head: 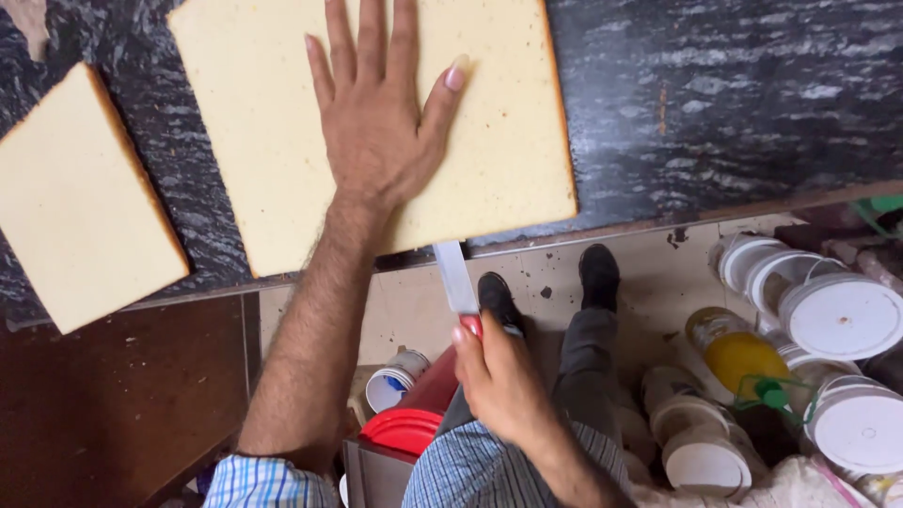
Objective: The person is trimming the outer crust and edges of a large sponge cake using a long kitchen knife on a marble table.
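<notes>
Yellow sponge sheet (282, 122) lies flat on the desk (734, 103), my left hand (376, 122) pressed open on it, while my right hand (499, 376) below grips a knife (456, 277) pointing up into its near edge.

Under my left hand (376, 122) I see a pale yellow sponge cake sheet (282, 141) on a black, grey-streaked counter (734, 94), while my right hand (503, 376) grips a red-handled knife (458, 282) beside blue-and-white checked sleeves (268, 482).
</notes>
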